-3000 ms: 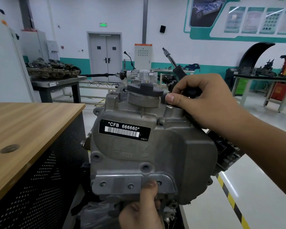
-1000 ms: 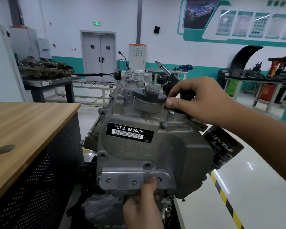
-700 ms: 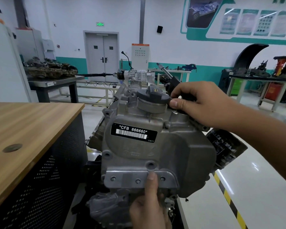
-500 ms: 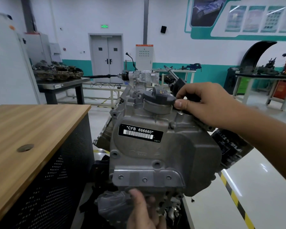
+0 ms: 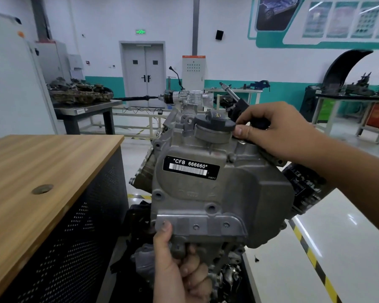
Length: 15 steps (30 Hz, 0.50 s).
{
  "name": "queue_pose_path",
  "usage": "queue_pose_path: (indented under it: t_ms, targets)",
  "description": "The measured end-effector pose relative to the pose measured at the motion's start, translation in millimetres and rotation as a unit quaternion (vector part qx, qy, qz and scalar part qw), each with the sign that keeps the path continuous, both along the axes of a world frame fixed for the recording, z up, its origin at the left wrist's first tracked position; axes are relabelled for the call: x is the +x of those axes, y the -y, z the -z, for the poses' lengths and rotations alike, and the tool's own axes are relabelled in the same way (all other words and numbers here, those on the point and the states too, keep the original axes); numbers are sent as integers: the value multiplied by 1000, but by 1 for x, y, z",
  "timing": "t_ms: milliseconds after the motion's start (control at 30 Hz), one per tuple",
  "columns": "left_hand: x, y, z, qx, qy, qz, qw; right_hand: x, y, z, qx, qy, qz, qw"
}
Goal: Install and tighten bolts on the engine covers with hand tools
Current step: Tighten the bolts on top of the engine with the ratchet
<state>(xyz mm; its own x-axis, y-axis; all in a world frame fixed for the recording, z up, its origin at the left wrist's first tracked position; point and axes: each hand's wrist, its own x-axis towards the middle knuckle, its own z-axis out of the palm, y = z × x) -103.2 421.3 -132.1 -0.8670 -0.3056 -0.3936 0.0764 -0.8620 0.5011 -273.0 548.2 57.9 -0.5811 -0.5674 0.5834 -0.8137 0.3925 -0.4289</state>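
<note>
Centre of view: grey engine cover (image 5: 219,193) with black "CFB 666660" label (image 5: 190,167), standing right of wooden workbench (image 5: 37,171). Left hand (image 5: 177,265) at near bottom edge, thumb laid on lower flange, fingers curled under casting, gripping it. Right hand (image 5: 271,130) at far top right, fingers curled round black tool handle (image 5: 253,123) beside black filler cap (image 5: 214,123). Tool tip hidden behind hand.

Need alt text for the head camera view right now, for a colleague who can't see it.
A person's left hand grips the lower edge of a grey engine cover labelled CFB 666660, thumb on its bolted bracket. The right hand holds a dark tool handle beside the black filler cap. A wooden workbench stands left.
</note>
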Motion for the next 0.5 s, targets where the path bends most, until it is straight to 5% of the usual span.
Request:
queue_pose_path:
  t_ms: [500]
  targets:
    - [-8, 1, -5, 10, 45, -24, 999, -5, 3, -11, 54, 36, 2, 998]
